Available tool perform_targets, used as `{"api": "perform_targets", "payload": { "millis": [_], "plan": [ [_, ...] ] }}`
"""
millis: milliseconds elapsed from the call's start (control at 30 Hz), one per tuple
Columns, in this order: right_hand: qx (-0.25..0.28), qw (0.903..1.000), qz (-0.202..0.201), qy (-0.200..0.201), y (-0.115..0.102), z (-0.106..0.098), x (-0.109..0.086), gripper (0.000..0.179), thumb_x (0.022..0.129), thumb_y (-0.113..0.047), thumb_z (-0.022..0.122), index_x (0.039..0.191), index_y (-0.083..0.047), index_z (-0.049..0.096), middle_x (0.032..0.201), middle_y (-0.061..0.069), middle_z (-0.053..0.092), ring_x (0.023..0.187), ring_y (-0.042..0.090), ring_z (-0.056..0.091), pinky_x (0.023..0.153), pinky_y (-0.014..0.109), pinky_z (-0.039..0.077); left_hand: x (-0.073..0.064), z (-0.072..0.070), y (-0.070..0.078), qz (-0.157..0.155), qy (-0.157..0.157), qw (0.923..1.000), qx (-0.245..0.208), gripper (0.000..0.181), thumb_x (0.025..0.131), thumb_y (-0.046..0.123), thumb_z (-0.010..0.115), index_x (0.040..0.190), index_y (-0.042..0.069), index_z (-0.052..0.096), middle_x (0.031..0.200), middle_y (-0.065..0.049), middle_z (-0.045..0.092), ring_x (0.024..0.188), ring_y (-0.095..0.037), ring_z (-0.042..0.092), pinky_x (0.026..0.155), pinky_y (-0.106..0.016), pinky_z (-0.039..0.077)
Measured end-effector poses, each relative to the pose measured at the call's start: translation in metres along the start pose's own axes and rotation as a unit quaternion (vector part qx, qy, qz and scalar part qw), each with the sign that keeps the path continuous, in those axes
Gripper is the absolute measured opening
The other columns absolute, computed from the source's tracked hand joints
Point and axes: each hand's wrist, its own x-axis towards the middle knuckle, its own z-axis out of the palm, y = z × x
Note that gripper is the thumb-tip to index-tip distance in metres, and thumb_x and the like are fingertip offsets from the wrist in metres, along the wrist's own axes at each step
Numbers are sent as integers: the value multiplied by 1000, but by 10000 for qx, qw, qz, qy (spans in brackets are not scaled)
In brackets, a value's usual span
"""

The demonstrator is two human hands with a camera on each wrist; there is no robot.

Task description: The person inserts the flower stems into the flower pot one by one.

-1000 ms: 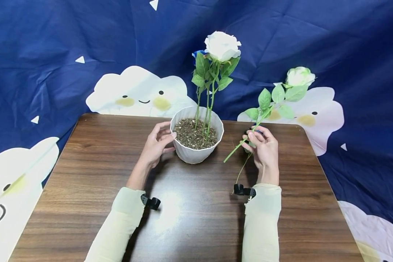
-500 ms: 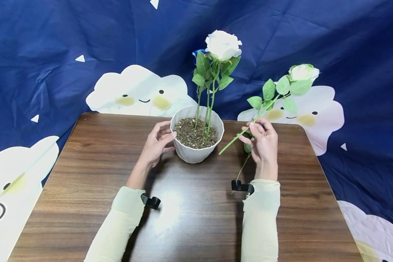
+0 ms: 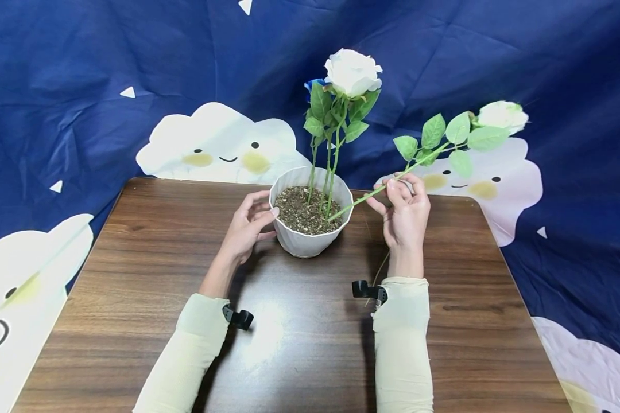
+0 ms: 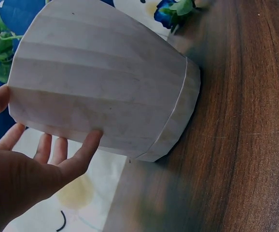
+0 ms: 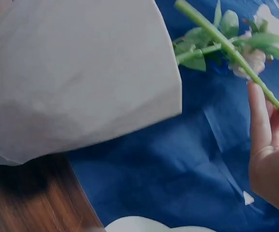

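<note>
A white faceted flowerpot (image 3: 306, 244) filled with dark soil (image 3: 302, 212) stands on the table. My left hand (image 3: 244, 226) grips its left side, thumb at the rim and fingers against the outer wall. Upright in the soil are a large white rose (image 3: 352, 73) and a blue rose (image 3: 315, 87) half hidden behind it. My right hand (image 3: 407, 212) pinches the stem of another, green-tinged white rose (image 3: 502, 117). That rose slants, its bloom to the upper right and its bare stem end over the pot's soil; contact there cannot be told.
A blue rose (image 4: 163, 17) lies on the wooden table (image 3: 299, 344) beyond the pot. In the head view its thin stem (image 3: 379, 268) shows beside my right wrist. A dark blue cloth (image 3: 108, 51) with cloud prints hangs behind the table.
My right hand has moved up and left with the white rose, bringing the stem end from beside the pot to over its soil. The rose tilts flatter. My left hand stays put.
</note>
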Motion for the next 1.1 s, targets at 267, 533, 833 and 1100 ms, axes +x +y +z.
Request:
{"api": "perform_targets", "payload": {
  "millis": [267, 533, 833, 1100],
  "plan": [
    [-668, 9967, -260, -385, 13, 17, -6, 13, 99, 8, 56, 104, -4, 57, 88, 15, 66, 80, 25, 70, 62, 35, 65, -1, -1, -1, -7, -10, 10000, 39, 55, 96, 8, 66, 147, 9, 44, 127, -14, 47, 107, -21, 56, 94, -60, 56],
    [-1420, 9876, -495, -458, 24, 29, -12, 13, 98, 7, 60, 103, -5, 57, 89, 11, 65, 84, 26, 69, 66, 34, 65, -1, 0, -1, -22, 3, 10000, 28, 55, 97, 9, 66, 148, 10, 44, 125, -12, 46, 107, -21, 56, 95, -61, 55],
    [-2152, 9703, -781, -782, 34, 41, -18, 13, 97, 5, 63, 103, -2, 54, 91, 8, 63, 85, 23, 69, 69, 32, 65, -2, 1, 1, -30, 26, 10000, 24, 55, 97, 8, 66, 148, 9, 44, 127, -14, 46, 106, -20, 56, 95, -62, 54],
    [-2494, 9579, -940, -1064, 42, 54, -23, 11, 98, 5, 61, 103, 1, 53, 91, 7, 62, 85, 22, 68, 69, 31, 65, -1, 0, 1, -35, 0, 10000, 67, 56, 97, 8, 66, 148, 10, 44, 126, -12, 47, 107, -20, 55, 94, -61, 55]
  ]
}}
